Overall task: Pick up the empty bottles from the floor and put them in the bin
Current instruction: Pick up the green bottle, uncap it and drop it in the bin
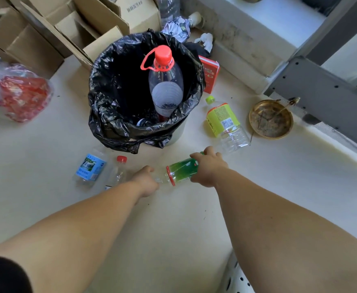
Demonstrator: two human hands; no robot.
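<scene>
A bin (114,115) lined with a black bag stands on the floor, and a large clear bottle with a red cap (166,85) sticks up out of it. In front of the bin, both hands are on a green-labelled bottle (180,171) lying on its side. My left hand (145,182) grips its clear base end. My right hand (208,168) wraps its neck end. On the floor to the left lie a blue-labelled bottle (90,167) and a small clear bottle with a red cap (119,170). A yellow-labelled bottle (224,121) lies right of the bin.
Cardboard boxes (52,28) crowd the back left. A red plastic bag (18,92) sits at the left. A red carton (210,75) leans behind the bin, and a brass dish (270,118) rests near the grey frame (325,96) at the right.
</scene>
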